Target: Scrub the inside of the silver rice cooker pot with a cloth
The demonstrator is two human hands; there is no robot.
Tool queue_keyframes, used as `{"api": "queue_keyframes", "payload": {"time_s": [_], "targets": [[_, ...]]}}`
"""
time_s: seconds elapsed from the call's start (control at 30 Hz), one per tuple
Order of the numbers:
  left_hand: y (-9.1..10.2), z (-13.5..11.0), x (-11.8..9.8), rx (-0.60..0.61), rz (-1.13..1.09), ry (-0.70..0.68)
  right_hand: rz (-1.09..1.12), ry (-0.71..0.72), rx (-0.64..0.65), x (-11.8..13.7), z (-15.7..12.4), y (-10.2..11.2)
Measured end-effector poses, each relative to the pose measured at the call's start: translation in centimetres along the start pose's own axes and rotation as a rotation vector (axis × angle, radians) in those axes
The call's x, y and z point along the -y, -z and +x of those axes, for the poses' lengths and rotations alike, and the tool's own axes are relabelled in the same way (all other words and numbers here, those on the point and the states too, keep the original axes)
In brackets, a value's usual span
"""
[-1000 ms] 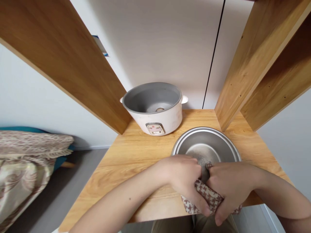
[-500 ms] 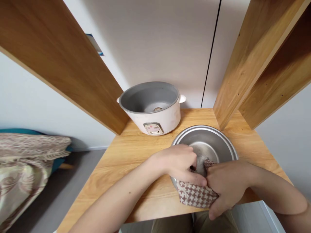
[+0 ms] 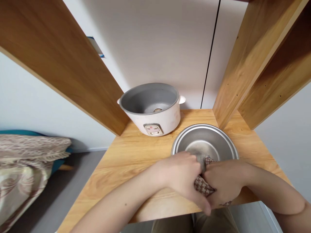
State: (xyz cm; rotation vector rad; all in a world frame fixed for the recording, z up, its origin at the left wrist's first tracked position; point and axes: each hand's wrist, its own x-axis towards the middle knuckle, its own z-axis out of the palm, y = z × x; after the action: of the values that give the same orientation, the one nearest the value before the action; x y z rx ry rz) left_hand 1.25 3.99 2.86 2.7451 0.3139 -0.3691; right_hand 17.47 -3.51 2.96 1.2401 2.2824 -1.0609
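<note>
Just below and right of the frame's middle, my left grip point(image 3: 183, 176) and right grip point(image 3: 224, 183) come together over the near side of the metal pot point(image 3: 223, 145). Both are closed on the patterned cloth point(image 3: 203, 185) — fingers curled in toward the pot, my left thumb stretched outside toward the bottom of the frame. How hard I squeeze I cannot tell, since most of my fingertips are hidden. The cloth lies bunched in the gap between my hands; one tip pokes up above my right knuckles inside the pot, and a scrap shows beneath that hand. The pot sits upright on the wooden bench point(image 3: 136, 150), its far rim and inner wall in plain view — the near rim is covered by my hands. Behind it, near the frame's centre, stands the white cooker body point(image 3: 167, 121), lidless and apart from my grip.
</note>
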Motion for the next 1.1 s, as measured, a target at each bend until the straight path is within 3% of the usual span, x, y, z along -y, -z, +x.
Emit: {"api": "queue_keyframes", "payload": {"time_s": [0.23,0.37,0.5,0.73,1.03,1.1], "targets": [[-0.1,0.2,-0.8,0.134,-0.055,0.062,-0.02,-0.02,-0.007,0.0,0.1,0.1],[0.4,0.3,-0.5,0.129,-0.047,0.03,-0.112,0.083,-0.121,-0.3,0.0,0.0],[0.4,0.2,-0.6,0.142,-0.084,0.024,-0.145,0.097,-0.193,-0.5,0.1,-0.3],[0.2,0.2,-0.7,0.17,-0.053,0.052,0.0,0.055,0.024,-0.8,0.5,0.0],[0.3,0.3,-0.4,0.142,-0.146,0.043,-0.155,0.131,-0.183,-0.9,0.4,-0.5],[0.3,0.3,-0.4,0.152,-0.148,0.045,-0.138,0.12,-0.17,-0.9,0.4,-0.5]]}}
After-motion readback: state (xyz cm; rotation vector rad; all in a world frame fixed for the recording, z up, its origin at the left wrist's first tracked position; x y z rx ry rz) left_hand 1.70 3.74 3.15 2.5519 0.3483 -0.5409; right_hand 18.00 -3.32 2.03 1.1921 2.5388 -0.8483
